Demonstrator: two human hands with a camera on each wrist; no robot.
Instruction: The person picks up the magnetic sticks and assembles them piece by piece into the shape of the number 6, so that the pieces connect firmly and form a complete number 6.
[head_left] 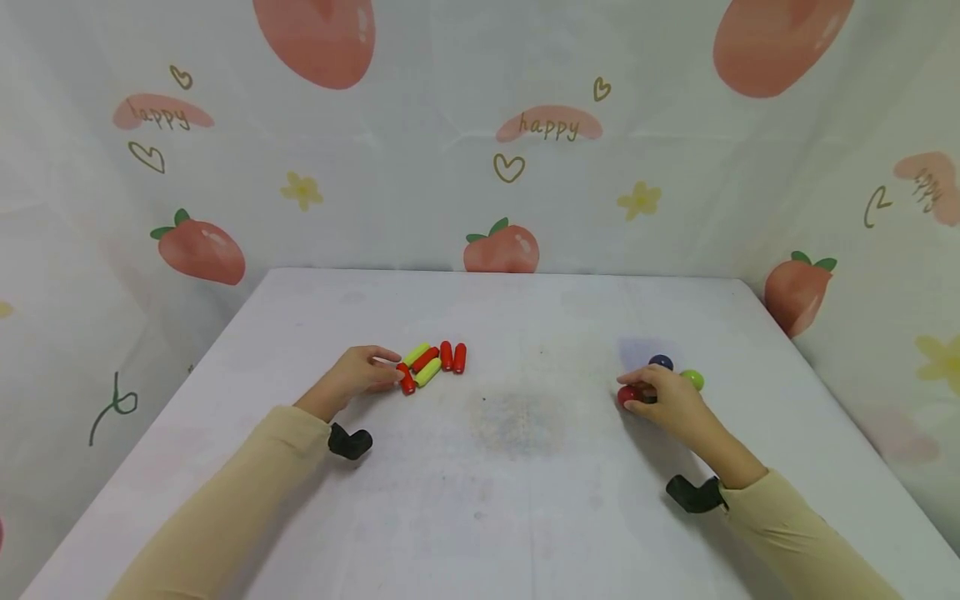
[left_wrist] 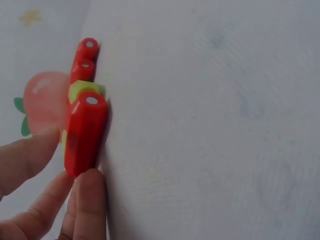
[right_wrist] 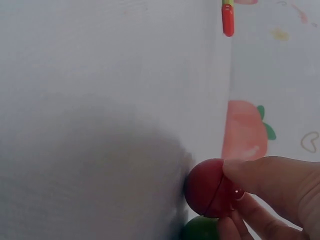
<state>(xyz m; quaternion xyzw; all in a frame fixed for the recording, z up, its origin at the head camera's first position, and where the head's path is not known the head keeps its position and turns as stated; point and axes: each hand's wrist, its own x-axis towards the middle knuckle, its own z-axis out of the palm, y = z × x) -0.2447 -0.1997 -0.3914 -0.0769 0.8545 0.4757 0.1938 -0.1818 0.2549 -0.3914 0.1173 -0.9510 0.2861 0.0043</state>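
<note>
While the right hand pinches a smooth, seamed red ball between thumb and fingertips over the white table's right side, something dark under its fingers can't be identified. Blue ball just behind, partly hidden; green ball partly covered by the hand. Left hand has thumb and fingers parted, fingertips at the nearest faceted red capsule; firm grip unclear. Yellow-green capsules and other red capsules bunch alongside, overlapping in left wrist view. Forearms reach forward, beige sleeves cut off below.
</note>
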